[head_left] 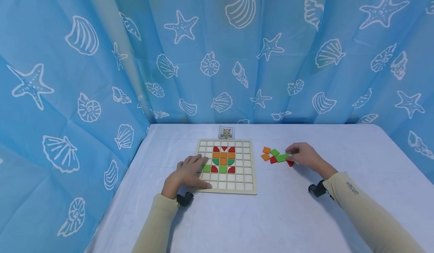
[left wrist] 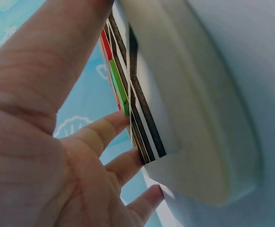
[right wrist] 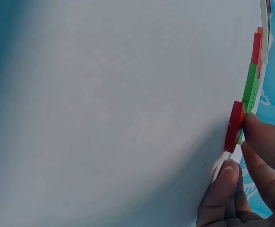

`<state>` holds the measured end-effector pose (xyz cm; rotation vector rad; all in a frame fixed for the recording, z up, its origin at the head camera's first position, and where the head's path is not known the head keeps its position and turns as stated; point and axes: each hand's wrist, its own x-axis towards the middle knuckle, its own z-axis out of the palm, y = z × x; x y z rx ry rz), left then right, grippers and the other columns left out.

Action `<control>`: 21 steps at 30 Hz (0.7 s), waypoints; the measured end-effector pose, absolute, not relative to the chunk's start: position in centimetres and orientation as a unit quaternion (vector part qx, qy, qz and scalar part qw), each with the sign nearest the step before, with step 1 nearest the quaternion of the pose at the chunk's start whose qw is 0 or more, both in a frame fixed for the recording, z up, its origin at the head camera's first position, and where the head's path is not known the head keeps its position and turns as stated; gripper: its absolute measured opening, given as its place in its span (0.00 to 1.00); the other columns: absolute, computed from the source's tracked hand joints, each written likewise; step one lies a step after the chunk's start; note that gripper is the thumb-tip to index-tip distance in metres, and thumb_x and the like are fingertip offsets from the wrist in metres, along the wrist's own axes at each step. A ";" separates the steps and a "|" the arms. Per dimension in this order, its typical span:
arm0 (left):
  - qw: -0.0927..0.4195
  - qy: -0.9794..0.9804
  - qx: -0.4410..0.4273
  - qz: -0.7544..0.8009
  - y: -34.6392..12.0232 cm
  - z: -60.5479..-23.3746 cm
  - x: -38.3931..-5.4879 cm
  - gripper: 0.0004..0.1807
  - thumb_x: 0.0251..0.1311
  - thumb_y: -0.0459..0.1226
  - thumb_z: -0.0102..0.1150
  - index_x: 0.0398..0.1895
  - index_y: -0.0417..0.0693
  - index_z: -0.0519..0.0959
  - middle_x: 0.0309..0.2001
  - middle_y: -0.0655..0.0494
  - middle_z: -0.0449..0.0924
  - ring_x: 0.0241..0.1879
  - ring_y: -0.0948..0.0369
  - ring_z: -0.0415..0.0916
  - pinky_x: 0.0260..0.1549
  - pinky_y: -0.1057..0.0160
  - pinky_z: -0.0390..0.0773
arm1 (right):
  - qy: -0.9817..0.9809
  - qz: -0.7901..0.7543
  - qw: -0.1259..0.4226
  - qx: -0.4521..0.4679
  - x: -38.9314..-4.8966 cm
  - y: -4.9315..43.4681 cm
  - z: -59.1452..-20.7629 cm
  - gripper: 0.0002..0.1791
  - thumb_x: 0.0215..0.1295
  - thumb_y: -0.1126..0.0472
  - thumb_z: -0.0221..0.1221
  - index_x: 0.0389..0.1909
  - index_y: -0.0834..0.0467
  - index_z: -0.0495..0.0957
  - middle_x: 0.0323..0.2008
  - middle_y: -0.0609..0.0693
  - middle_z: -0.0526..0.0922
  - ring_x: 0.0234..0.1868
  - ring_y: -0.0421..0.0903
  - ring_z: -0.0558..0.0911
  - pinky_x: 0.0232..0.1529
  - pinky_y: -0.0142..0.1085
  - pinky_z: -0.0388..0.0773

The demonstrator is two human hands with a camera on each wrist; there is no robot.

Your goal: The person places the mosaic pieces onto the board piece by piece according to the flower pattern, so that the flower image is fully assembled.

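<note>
My left hand (head_left: 186,173) lies with spread fingers over the left edge of a pale wooden grid board (head_left: 234,192). In the left wrist view, fingertips (left wrist: 121,118) touch the side of the board. Red, orange and green pieces form a tulip-like figure on the grid, with a green square (head_left: 207,168) near my left fingers. To the right of the board, my right hand (head_left: 305,155) pinches a green tile between thumb and finger at the end of a small cluster of tiles. A red piece (right wrist: 235,126) sits right beside that thumb; the pinched tile is mostly hidden.
Loose orange tiles (head_left: 266,150), a green square (head_left: 275,152) and a red piece (head_left: 273,160) lie between board and right hand. A small pattern card (head_left: 226,132) stands behind the board. A blue shell-print curtain (head_left: 210,30) hangs along the white table's (head_left: 271,223) back and left.
</note>
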<state>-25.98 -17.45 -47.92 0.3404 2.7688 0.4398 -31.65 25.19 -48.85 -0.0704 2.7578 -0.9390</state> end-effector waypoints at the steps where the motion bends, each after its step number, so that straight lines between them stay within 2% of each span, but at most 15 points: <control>1: 0.157 0.968 0.118 0.153 -17.4 -48.0 -26.0 0.57 0.41 0.64 0.73 0.76 0.62 0.58 0.78 0.52 0.53 0.76 0.47 0.49 0.70 0.35 0.52 | 0.940 -0.320 0.115 -0.023 -31.8 25.2 -48.9 0.20 0.64 0.58 0.63 0.54 0.63 0.79 0.48 0.62 0.80 0.44 0.54 0.76 0.42 0.40 0.80; 10: 0.164 0.967 0.115 0.155 -17.4 -48.1 -26.1 0.58 0.41 0.64 0.73 0.76 0.63 0.57 0.78 0.52 0.52 0.76 0.47 0.47 0.71 0.34 0.51 | 0.945 -0.313 0.093 -0.016 -32.4 25.8 -49.5 0.19 0.66 0.57 0.61 0.54 0.63 0.78 0.47 0.62 0.79 0.46 0.55 0.76 0.46 0.43 0.80; 16: 0.162 0.969 0.115 0.150 -17.4 -48.2 -26.2 0.58 0.40 0.64 0.73 0.76 0.63 0.57 0.78 0.52 0.52 0.76 0.48 0.48 0.70 0.34 0.52 | 0.942 -0.313 0.123 -0.007 -32.8 26.0 -49.4 0.23 0.66 0.55 0.62 0.59 0.61 0.75 0.53 0.66 0.75 0.49 0.58 0.75 0.48 0.46 0.80; 21: 0.159 0.969 0.113 0.152 -17.5 -48.2 -26.3 0.58 0.40 0.64 0.73 0.76 0.62 0.58 0.78 0.52 0.52 0.76 0.48 0.48 0.70 0.34 0.52 | 0.944 -0.303 0.131 -0.009 -33.2 25.9 -49.3 0.24 0.64 0.55 0.64 0.58 0.62 0.76 0.53 0.67 0.75 0.49 0.59 0.75 0.46 0.45 0.80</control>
